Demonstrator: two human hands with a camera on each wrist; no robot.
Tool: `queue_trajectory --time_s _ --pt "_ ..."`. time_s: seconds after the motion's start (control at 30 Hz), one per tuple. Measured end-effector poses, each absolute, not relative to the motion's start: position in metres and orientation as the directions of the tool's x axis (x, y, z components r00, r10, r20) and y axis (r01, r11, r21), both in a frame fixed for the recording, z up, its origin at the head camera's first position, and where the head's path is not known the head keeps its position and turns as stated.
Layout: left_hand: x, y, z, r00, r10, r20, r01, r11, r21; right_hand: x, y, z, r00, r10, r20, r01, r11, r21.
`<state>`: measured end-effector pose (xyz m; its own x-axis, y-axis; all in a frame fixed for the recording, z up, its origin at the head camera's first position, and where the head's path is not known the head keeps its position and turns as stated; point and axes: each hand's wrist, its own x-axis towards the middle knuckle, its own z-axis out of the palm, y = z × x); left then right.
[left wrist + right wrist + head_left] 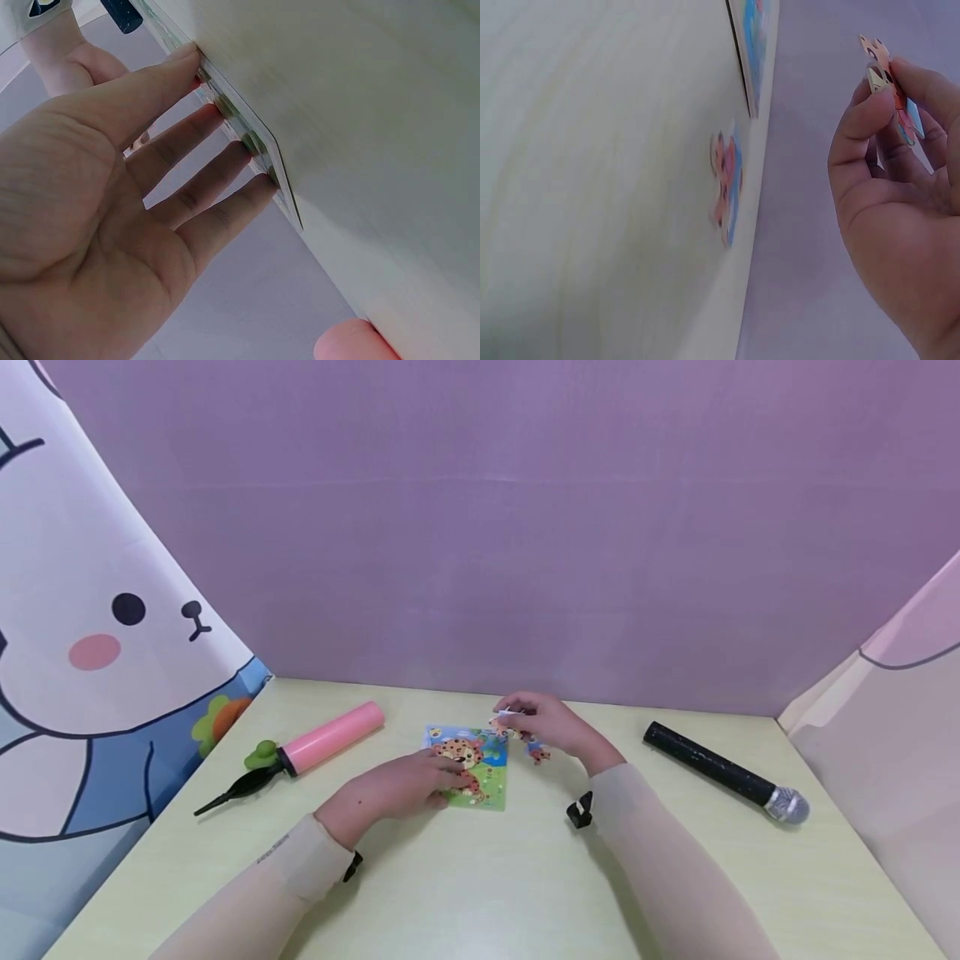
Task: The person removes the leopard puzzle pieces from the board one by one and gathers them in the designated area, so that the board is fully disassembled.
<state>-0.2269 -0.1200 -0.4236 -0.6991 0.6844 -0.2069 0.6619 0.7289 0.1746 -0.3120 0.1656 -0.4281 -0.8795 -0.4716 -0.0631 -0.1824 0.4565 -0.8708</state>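
Note:
A leopard picture puzzle board lies flat on the table. My left hand rests on its left part with fingers extended. In the left wrist view, those fingertips touch the picture side and the thumb meets the edge of the board. Above the board's upper right corner, my right hand pinches a spotted puzzle piece between thumb and fingers, raised off the table. Another puzzle piece, with spotted and blue parts, lies on the table just right of the board, under the right hand.
A pink hand pump with a black nozzle lies at the left, beside a small green object. At the right is a black microphone with a silver head. A purple backdrop rises along the table's far edge.

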Motion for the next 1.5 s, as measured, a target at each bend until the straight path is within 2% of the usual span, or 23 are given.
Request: queue_trajectory --time_s 0.87,1.2,1.5 --pt "-0.225 -0.122 -0.424 -0.696 0.69 -0.198 0.672 0.724 0.159 -0.309 0.259 -0.45 -0.931 -0.343 -0.125 -0.097 0.561 -0.822" --pt "-0.226 -0.122 -0.425 -0.693 0.695 -0.19 0.679 0.719 0.15 -0.312 0.268 -0.455 -0.909 -0.368 -0.197 -0.056 0.577 -0.815" --pt "-0.225 -0.121 -0.424 -0.698 0.686 -0.204 0.666 0.727 0.169 -0.313 0.26 -0.455 -0.905 -0.376 -0.198 -0.084 0.615 -0.784"
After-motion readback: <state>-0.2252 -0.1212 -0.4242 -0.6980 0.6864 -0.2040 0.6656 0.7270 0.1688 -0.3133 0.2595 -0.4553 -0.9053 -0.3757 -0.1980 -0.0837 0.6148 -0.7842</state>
